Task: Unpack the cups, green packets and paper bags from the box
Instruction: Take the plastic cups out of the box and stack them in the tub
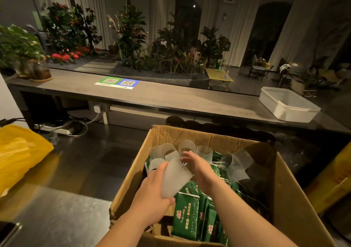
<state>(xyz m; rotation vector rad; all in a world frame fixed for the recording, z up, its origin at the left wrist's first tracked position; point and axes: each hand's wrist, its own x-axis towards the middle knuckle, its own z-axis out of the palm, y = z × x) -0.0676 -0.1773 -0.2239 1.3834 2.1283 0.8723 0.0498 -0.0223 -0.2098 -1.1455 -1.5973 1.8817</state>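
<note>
We hold a cup (176, 179) in our left hand (154, 194), our right hand (198, 167) is open, and squeezing hard could crush it.

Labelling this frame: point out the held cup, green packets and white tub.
held cup (175, 178), head view, ribbed side wall.
green packets (187, 216), head view, nearest packet's front.
white tub (296, 116), head view, near side wall.

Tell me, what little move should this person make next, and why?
Probably close the right hand on the nearest loose cup and lift it out. The left hand already grips one ribbed translucent cup above the cardboard box. The right hand's fingers are straight, reaching toward several cups lying inside on the green packets.
</note>
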